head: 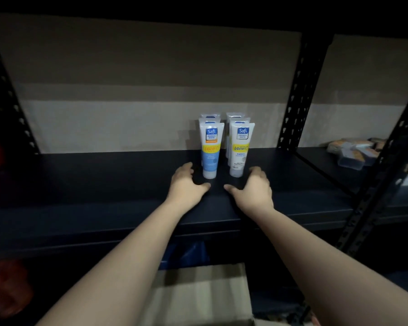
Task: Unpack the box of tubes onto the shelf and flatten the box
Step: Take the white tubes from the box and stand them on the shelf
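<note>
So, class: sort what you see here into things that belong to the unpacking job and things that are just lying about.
Job:
tubes
shelf
cardboard box
left hand
right hand

Lying about:
packets on next shelf
red items lower left

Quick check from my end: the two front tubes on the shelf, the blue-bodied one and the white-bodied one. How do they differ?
The blue-and-white plastic tube heads the left row; the white plastic tube with grey print heads the right row. The blue-and-white tube has an orange strip under its logo panel and a blue lower body; the white tube's lower body is white. Both stand cap-down on the dark shelf, carry a yellow band, and have more tubes behind.
</note>
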